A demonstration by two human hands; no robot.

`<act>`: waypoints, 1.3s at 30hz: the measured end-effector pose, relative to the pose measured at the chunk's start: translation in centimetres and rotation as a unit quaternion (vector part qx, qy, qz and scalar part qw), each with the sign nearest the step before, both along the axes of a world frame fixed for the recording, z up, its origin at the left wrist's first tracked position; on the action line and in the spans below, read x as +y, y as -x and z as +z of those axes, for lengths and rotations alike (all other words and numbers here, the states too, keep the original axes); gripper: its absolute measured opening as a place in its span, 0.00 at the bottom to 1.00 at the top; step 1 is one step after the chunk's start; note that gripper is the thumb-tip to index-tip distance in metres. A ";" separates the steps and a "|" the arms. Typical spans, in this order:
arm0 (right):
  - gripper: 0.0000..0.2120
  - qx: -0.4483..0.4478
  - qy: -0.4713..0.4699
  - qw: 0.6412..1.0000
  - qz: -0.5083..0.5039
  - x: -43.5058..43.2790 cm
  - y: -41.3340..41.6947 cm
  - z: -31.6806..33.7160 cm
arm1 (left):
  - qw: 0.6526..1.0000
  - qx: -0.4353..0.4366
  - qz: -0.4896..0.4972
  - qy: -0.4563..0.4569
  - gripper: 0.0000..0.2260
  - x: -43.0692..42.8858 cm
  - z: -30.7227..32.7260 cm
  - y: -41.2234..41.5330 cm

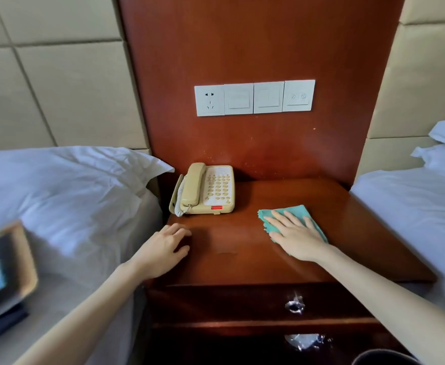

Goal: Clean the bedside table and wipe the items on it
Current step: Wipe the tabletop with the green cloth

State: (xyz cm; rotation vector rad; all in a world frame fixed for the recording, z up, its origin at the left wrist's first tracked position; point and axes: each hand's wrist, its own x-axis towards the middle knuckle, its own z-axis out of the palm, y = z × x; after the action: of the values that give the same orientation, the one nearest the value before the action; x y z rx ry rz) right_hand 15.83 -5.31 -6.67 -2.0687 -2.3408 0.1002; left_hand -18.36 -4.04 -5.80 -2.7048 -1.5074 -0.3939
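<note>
Head view: right hand (299, 237) is pressing flat, fingers spread, on the teal cloth (286, 216) at four o'clock from the phone (205, 189); left hand (163, 248) is resting loose on the bedside table (242, 248), grasping nothing.

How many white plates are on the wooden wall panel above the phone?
4, side by side in one row: a socket on the left, then two switches, then a plate with two round symbols on the right.
</note>
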 end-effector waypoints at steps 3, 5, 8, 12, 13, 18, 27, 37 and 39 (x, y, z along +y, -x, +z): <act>0.25 0.018 0.002 0.999 0.045 0.5 4.1 0.0 | 0.999 -0.027 0.023 0.019 0.18 -0.7 -0.4 2.1; 0.25 0.026 0.007 0.996 0.079 0.9 6.8 0.1 | 0.998 -0.043 0.028 0.027 0.18 -1.1 -0.7 2.9; 0.25 0.029 0.012 0.991 0.128 1.4 10.4 0.2 | 0.996 -0.077 0.041 0.034 0.19 -1.4 -1.0 3.3; 0.25 0.034 0.017 0.986 0.160 1.9 14.2 0.2 | 0.990 -0.122 0.058 0.033 0.19 -1.7 -1.7 3.6; 0.25 0.036 0.017 0.986 0.163 2.0 15.0 0.2 | 0.990 -0.125 0.059 0.028 0.19 -1.8 -1.9 3.6; 0.26 0.024 0.019 0.979 0.202 1.0 17.8 0.1 | 0.988 -0.141 0.063 -0.002 0.16 -1.6 -2.0 3.4; 0.25 0.019 -0.018 0.964 0.266 -4.1 14.8 -0.3 | 0.993 -0.097 0.058 -0.027 0.16 -1.6 -1.8 3.6; 0.32 -0.028 -0.089 0.989 0.117 -8.8 3.0 -0.5 | 0.990 0.017 0.095 -0.098 0.14 -3.2 -0.2 1.3; 0.31 -0.035 -0.105 0.991 0.075 -9.6 0.0 -0.6 | 0.992 0.014 0.077 -0.097 0.14 -3.7 -0.1 -0.1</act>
State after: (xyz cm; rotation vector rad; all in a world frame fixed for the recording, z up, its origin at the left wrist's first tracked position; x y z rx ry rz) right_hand 15.83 -14.94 -7.28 -1.8291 -2.4233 -0.2122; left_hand -18.26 -7.79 -5.91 -2.4187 -1.5667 -0.4676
